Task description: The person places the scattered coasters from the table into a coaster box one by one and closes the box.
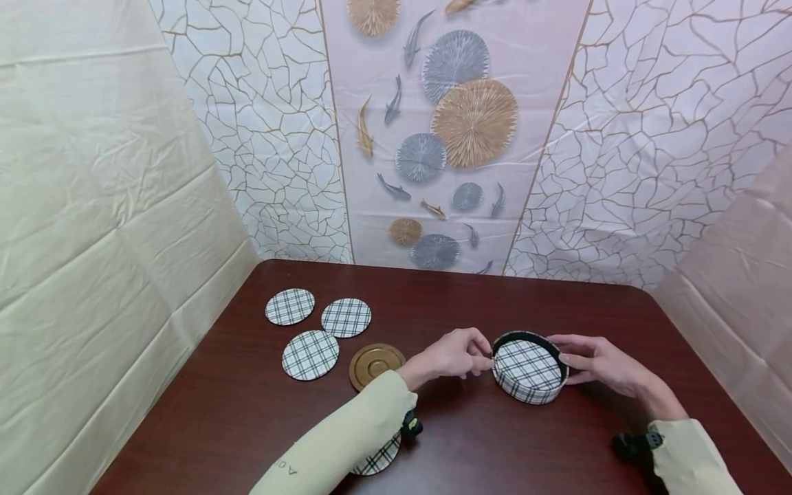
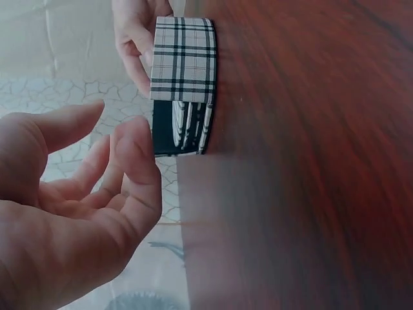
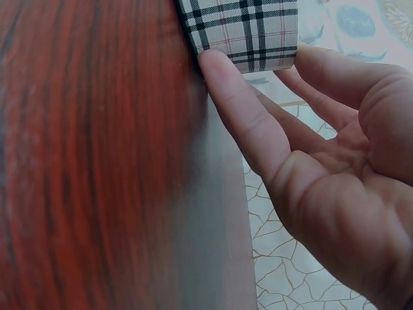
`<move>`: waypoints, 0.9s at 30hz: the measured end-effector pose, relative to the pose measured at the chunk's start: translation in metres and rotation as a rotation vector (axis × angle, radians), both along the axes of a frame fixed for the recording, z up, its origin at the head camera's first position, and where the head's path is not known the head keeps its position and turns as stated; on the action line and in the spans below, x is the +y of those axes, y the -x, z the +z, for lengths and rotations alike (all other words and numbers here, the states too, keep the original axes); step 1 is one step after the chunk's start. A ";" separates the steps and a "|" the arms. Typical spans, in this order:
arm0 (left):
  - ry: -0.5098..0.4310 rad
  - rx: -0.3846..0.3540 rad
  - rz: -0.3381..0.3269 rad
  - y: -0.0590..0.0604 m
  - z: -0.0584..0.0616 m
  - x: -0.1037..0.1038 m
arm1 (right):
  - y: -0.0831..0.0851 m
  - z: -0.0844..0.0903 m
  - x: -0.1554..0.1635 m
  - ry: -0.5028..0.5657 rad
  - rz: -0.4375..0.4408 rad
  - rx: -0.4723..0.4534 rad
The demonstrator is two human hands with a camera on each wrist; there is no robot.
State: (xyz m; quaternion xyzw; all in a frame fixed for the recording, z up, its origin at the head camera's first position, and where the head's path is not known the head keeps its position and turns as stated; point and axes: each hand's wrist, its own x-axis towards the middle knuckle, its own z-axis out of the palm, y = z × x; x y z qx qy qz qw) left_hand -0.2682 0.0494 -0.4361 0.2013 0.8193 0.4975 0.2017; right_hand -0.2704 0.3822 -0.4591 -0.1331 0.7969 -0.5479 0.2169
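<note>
A round plaid coaster holder (image 1: 537, 394) with a black lining stands on the table, a plaid coaster (image 1: 527, 364) lying inside it. Through a gap in its wall (image 2: 184, 58), the left wrist view shows the edges of several stacked coasters (image 2: 188, 124). My right hand (image 1: 603, 363) holds the holder's right side, thumb at the upper rim and fingers along the outer wall. In the right wrist view, one fingertip sits at the wall's lower edge. My left hand (image 1: 454, 353) is at the holder's left side, fingers loosely bent, a fingertip at the gap's edge, thumb apart.
Three loose plaid coasters (image 1: 311, 355) lie at the left on the dark red table (image 1: 470, 440). A brown round disc (image 1: 374, 364) with ring grooves is near my left forearm. Another plaid coaster (image 1: 379, 462) lies partly under that sleeve. Patterned cloth (image 1: 421, 158) hangs behind the table.
</note>
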 end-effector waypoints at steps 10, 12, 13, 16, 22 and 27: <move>0.087 0.132 -0.104 -0.024 0.003 -0.035 | 0.000 -0.001 0.001 0.004 0.000 0.001; 0.114 0.166 -0.110 -0.028 0.004 -0.041 | 0.000 -0.001 0.001 -0.001 -0.001 0.004; 0.127 0.184 -0.113 -0.029 0.004 -0.044 | 0.000 -0.001 0.001 -0.003 0.000 0.005; 0.166 0.227 -0.130 -0.034 0.005 -0.053 | 0.000 -0.001 0.001 0.000 0.002 0.003; 0.206 0.265 -0.162 -0.041 0.006 -0.074 | 0.000 -0.001 0.001 0.000 -0.006 0.002; 0.266 0.298 -0.181 -0.047 0.006 -0.090 | -0.001 0.001 0.000 -0.003 -0.010 -0.005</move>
